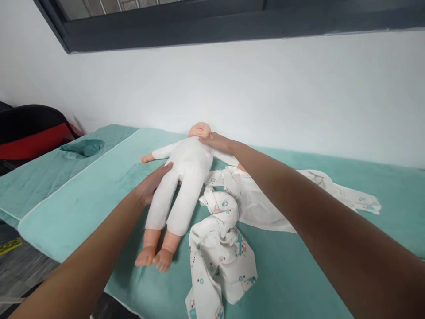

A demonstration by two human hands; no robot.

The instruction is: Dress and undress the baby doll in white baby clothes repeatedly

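A baby doll [191, 161] with a white cloth body lies on its back, head toward the wall and bare feet toward me. My left hand [157, 179] grips it at the hip and upper leg, thumb on top and the other fingers mostly hidden underneath. At the neck and shoulder, my right hand [217, 141] holds the doll with the thumb on its front; its fingers are largely out of sight behind the head. Beside the doll's legs lies a crumpled white printed baby garment [221, 252]. More white clothing [262, 206] spreads out to the right, partly behind my right forearm.
Everything rests on a green padded bed [83, 190] with a face hole [83, 148] at its left end. A white wall [265, 93] with a dark window frame [166, 29] stands behind. Off to the left is a black and red object [36, 137].
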